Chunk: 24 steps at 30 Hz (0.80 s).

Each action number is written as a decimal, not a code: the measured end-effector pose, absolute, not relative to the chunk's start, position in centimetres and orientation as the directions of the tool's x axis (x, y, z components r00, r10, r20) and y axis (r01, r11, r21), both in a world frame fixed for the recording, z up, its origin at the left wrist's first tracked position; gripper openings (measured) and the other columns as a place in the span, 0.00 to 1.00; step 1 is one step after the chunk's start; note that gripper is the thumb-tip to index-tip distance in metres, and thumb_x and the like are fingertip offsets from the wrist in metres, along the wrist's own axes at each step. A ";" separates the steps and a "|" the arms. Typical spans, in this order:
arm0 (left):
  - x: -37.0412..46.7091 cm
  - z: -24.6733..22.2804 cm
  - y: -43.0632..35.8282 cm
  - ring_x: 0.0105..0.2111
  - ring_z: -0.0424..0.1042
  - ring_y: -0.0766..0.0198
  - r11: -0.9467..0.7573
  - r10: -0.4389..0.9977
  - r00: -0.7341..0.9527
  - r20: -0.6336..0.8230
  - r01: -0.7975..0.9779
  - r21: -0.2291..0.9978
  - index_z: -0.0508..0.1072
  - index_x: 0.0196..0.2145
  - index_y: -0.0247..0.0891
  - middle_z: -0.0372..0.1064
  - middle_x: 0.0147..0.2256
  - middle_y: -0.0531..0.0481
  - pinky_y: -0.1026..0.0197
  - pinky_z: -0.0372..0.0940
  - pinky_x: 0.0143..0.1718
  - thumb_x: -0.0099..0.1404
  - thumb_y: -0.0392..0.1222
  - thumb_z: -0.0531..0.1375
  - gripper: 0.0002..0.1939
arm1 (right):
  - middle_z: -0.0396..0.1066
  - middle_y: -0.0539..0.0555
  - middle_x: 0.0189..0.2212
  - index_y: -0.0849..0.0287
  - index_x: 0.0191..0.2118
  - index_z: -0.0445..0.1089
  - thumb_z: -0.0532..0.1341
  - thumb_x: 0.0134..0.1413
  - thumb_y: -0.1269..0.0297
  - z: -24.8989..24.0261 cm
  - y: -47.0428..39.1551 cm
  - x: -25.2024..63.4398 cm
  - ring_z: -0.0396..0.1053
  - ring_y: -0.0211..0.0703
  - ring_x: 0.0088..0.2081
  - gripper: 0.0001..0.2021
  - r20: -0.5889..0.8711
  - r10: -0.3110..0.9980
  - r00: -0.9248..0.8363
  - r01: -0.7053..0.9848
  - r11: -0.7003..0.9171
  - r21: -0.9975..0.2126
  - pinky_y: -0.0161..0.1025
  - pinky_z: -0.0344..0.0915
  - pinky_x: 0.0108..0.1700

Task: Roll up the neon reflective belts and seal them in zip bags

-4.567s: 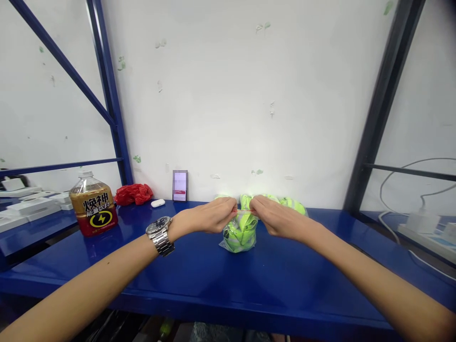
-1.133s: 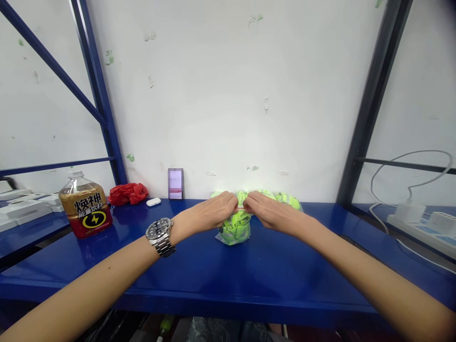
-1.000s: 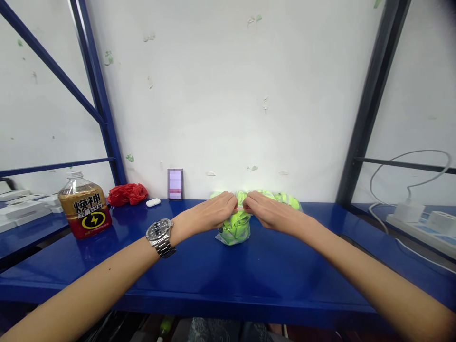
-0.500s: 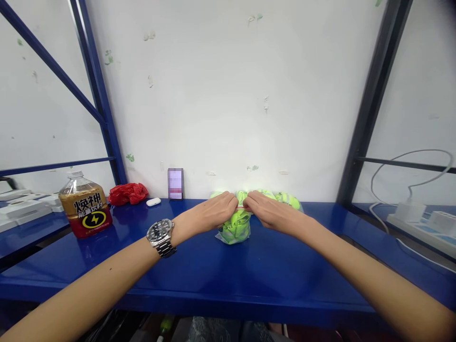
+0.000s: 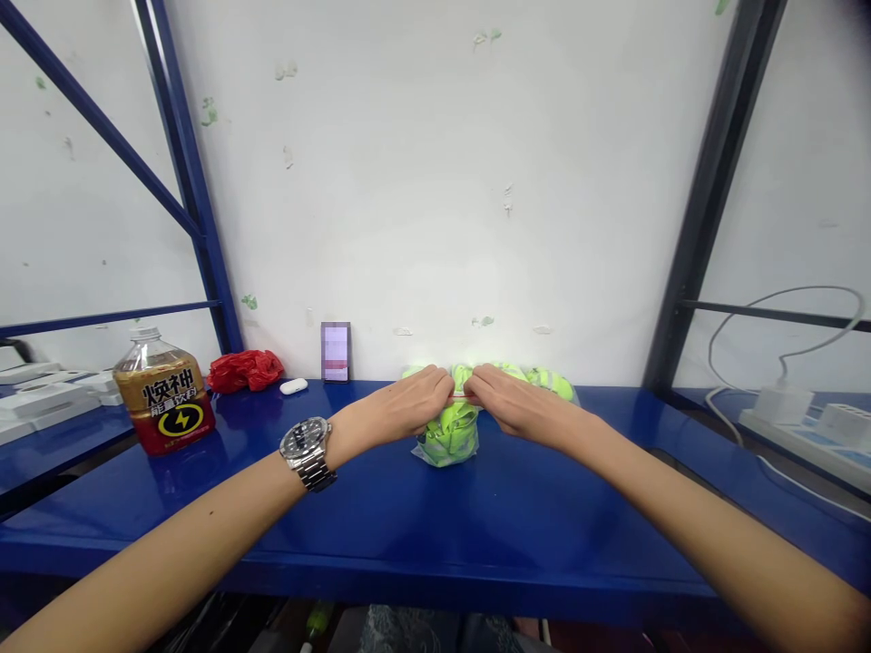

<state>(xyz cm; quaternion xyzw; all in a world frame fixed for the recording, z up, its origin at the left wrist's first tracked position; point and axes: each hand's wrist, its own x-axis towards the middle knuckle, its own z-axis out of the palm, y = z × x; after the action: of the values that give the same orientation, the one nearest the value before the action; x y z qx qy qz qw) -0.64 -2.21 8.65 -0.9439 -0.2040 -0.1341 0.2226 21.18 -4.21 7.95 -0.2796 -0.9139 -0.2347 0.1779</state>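
A clear plastic bag [image 5: 447,439] with a red-lined top edge stands on the blue table, packed with folded neon-yellow fabric that has grey bands. My left hand [image 5: 423,399], with a metal watch [image 5: 306,444] on its wrist, is closed on the left part of the bag's top edge. On the right part of that edge my right hand [image 5: 500,397] is closed too, a small gap away. Fingertips of both hands are hidden behind the knuckles. More bagged neon-yellow bundles [image 5: 550,382] lie behind the hands, against the wall.
On the left stand a large drink bottle [image 5: 167,399], a red plastic bag [image 5: 245,370], a white earbud case [image 5: 294,386] and an upright phone [image 5: 336,352]. A white power strip [image 5: 809,440] with cables lies at the right. Blue rack posts [image 5: 183,181] rise at the back.
Almost nothing differs. My left hand has shifted very slightly left, and both hands keep their grip on the bag's top edge.
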 end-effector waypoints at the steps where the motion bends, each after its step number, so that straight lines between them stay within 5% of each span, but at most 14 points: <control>1: -0.6 8.7 -2.2 0.33 0.58 0.61 -0.817 0.328 0.881 0.340 0.445 -0.365 0.60 0.35 0.34 0.61 0.34 0.44 0.59 0.56 0.35 0.72 0.34 0.41 0.11 | 0.61 0.55 0.30 0.59 0.33 0.58 0.47 0.58 0.80 8.0 -4.2 21.2 0.55 0.41 0.30 0.09 0.457 0.427 -0.781 0.594 0.735 0.327 0.38 0.52 0.31; 24: -0.4 8.4 -2.2 0.32 0.58 0.62 -0.808 0.373 0.863 0.340 0.482 -0.338 0.56 0.34 0.36 0.59 0.34 0.46 0.60 0.56 0.32 0.66 0.29 0.45 0.05 | 0.60 0.54 0.28 0.58 0.31 0.55 0.48 0.49 0.84 8.1 -4.2 20.7 0.53 0.41 0.28 0.12 0.420 0.427 -0.801 0.585 0.709 0.394 0.38 0.51 0.30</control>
<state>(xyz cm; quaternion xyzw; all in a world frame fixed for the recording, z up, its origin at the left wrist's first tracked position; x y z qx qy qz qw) -0.41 -2.19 8.41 -0.9420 -0.2268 -0.1296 0.2106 20.73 -4.20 8.05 -0.2773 -0.9120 -0.2620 0.1508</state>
